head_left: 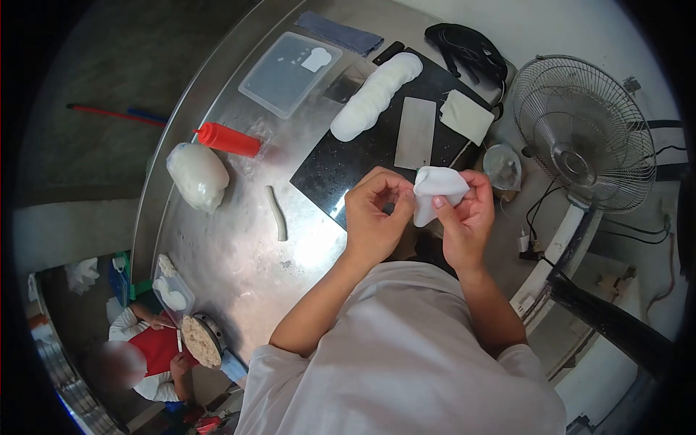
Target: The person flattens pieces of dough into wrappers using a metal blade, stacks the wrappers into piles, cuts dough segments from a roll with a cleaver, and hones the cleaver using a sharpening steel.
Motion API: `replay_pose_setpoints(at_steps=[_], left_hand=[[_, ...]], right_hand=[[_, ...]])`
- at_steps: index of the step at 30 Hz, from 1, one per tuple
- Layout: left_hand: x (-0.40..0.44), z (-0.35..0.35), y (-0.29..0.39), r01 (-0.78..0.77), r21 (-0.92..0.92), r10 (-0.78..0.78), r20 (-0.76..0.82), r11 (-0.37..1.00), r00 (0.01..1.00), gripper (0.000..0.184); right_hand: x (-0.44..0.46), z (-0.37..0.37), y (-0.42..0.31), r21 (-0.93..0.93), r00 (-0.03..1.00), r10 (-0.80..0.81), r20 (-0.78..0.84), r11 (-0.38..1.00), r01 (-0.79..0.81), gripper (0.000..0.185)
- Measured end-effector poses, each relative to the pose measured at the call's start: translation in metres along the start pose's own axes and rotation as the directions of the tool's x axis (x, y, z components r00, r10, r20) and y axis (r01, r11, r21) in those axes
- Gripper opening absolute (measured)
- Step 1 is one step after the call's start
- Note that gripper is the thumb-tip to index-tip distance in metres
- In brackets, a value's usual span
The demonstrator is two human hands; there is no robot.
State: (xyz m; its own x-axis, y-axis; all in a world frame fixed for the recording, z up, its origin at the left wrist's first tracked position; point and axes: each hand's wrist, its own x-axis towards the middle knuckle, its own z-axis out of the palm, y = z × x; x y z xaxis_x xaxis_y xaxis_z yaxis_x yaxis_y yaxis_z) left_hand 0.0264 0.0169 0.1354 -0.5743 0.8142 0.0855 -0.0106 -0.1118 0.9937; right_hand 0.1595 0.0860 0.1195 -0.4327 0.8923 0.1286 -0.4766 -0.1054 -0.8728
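Observation:
A thin white dough wrapper [441,185] is held up in front of my chest, folded over with its lower part hanging down. My right hand [470,221] grips it from the right, thumb across the front. On the other side, my left hand [378,214] has curled fingers pinching the wrapper's left edge. Beyond my hands, a long row of overlapping white dough rounds [377,96] lies on a black board [326,170]. A flat metal blade [415,134] rests on that board, beside a folded pale cloth [466,116].
On the steel table [239,268] are a red squeeze bottle [230,139], a bagged white mass [197,176], a pale dough strip [276,213] and a clear plastic lid [290,72]. A wire fan [583,134] stands right. Another person [156,351] works at lower left by a filling bowl [201,341].

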Motion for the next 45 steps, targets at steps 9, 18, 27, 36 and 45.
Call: replay_pose_setpoints(at_steps=[9, 18, 27, 36, 45], left_hand=[[0.001, 0.001, 0.003, 0.008, -0.058, -0.005, 0.051, 0.998, 0.999, 0.007], [0.002, 0.004, 0.007, -0.098, 0.093, 0.098, 0.005, 0.991, 0.995, 0.008], [0.003, -0.005, 0.003, -0.012, 0.014, 0.011, 0.081, 1.0, 0.997, 0.007], [0.005, -0.01, -0.002, 0.188, -0.291, -0.116, 0.248, 0.938, 0.962, 0.007], [0.004, -0.004, 0.001, 0.228, -0.224, -0.162, 0.278, 0.948, 0.947, 0.012]], right_hand=[[-0.003, 0.0, -0.004, -0.068, 0.999, -0.039, -0.023, 0.997, 0.037, 0.041], [-0.006, 0.003, -0.01, -0.111, 0.998, -0.054, -0.03, 0.993, 0.05, 0.04], [-0.011, 0.001, -0.009, -0.113, 0.998, -0.06, -0.012, 0.992, 0.059, 0.04], [-0.005, -0.009, -0.008, 0.024, 1.0, -0.015, -0.014, 1.0, 0.015, 0.043], [-0.007, -0.016, -0.012, -0.044, 0.997, 0.045, 0.065, 0.998, -0.042, 0.041]])
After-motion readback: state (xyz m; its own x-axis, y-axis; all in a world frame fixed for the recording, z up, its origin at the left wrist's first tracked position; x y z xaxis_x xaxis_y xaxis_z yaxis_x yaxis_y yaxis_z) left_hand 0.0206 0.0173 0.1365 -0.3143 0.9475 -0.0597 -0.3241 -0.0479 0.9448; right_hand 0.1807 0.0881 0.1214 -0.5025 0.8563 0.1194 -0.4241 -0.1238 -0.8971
